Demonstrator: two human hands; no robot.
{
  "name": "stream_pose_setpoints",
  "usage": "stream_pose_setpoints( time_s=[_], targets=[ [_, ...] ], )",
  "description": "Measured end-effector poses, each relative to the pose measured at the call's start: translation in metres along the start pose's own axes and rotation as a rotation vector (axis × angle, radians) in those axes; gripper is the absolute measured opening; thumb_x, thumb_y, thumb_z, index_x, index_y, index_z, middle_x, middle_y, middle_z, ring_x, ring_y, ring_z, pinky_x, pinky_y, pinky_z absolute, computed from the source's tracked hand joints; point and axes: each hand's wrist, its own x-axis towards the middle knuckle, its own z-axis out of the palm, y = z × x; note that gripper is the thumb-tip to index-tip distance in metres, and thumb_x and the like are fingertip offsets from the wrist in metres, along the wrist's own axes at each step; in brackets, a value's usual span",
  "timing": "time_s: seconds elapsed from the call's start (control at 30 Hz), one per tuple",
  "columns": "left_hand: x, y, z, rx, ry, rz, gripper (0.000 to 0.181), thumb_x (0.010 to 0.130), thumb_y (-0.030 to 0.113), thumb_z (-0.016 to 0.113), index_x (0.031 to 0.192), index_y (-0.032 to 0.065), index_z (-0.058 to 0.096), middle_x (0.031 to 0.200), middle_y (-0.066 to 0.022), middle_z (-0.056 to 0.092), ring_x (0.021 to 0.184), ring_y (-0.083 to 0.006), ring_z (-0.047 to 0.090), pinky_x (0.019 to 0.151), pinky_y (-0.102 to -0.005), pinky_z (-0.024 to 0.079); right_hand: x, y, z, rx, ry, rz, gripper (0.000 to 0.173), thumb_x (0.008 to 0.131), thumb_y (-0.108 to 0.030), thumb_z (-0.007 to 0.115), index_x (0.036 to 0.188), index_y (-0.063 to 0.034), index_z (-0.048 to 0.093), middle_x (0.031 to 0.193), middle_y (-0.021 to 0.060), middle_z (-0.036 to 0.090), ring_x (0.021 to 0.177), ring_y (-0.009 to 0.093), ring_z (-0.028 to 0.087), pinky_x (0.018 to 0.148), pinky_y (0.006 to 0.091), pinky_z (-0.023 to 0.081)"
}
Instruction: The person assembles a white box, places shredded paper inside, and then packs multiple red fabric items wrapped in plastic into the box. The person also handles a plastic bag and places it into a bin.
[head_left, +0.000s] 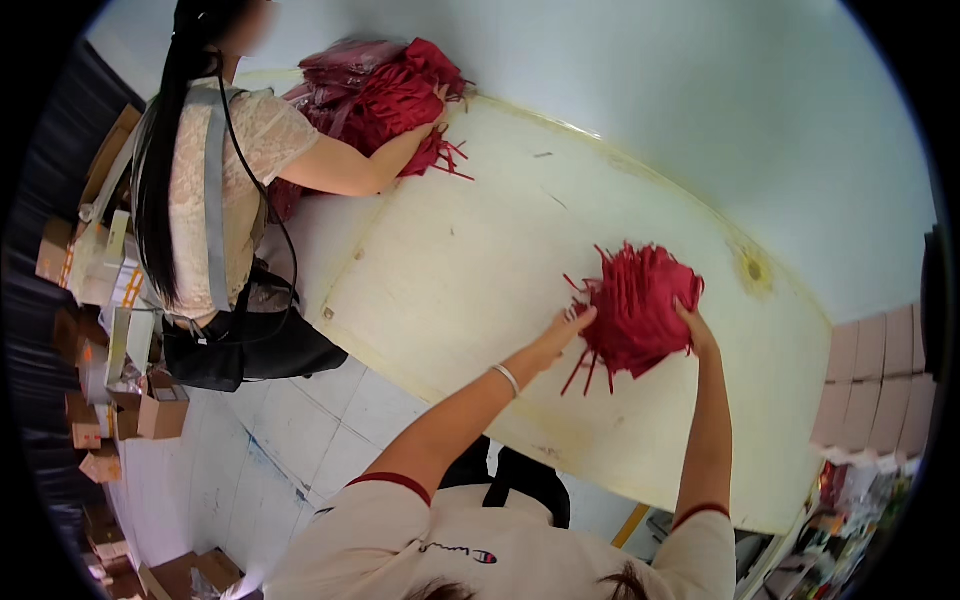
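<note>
A bundle of dark red fabric pieces with thin strings lies on the pale table. At its left side, my left hand has its fingers and thumb against the strings and the fabric edge. My right hand grips the bundle's right edge, thumb on top and the fingers partly hidden. Loose strings stick out at the bundle's left and lower left. What exactly the fabric pieces are cannot be told.
At the table's far left end, a co-worker's arm reaches into a larger red fabric heap, partly in clear plastic. Cardboard boxes stand on the floor at left. Stacked pale boxes and mixed goods are at right. A wall borders the table's back edge.
</note>
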Motion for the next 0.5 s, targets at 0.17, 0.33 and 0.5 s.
stream_pose_setpoints(
  time_s=[0.17, 0.33, 0.5],
  targets=[
    [0.025, -0.011, 0.009, -0.356, -0.016, 0.182, 0.073, 0.073, 0.039, 0.058, 0.126, 0.0058, 0.021, 0.125, -0.0098, 0.034, 0.115, -0.0207, 0.032, 0.095, -0.0350, 0.026, 0.002, 0.028, 0.036, -0.265, -0.094, -0.063, 0.058, 0.076, -0.033, 0.056, 0.119, 0.0002, 0.034, 0.116, 0.0083, 0.044, 0.105, 0.017, 0.043, 0.090, 0.0301, 0.034],
    [-0.024, -0.037, -0.020, -0.401, 0.035, 0.083, 0.056, 0.075, 0.030, 0.058, 0.120, 0.0054, 0.036, 0.113, -0.0082, 0.047, 0.102, -0.0174, 0.047, 0.088, -0.0304, 0.037, -0.019, 0.063, 0.070, 0.036, -0.242, 0.160, 0.064, 0.071, -0.025, 0.063, 0.121, -0.0004, 0.031, 0.116, 0.0088, 0.043, 0.106, 0.020, 0.043, 0.090, 0.0330, 0.034],
    [-0.061, -0.110, 0.019, -0.507, 0.149, 0.095, 0.054, 0.075, 0.029, 0.056, 0.120, 0.0072, 0.035, 0.114, -0.0073, 0.047, 0.101, -0.0175, 0.047, 0.088, -0.0315, 0.038, -0.044, 0.102, 0.035, 0.367, -0.355, 0.636, 0.059, 0.070, -0.019, 0.064, 0.119, -0.0057, 0.034, 0.115, 0.0106, 0.045, 0.103, 0.024, 0.046, 0.088, 0.0399, 0.038]
  ],
)
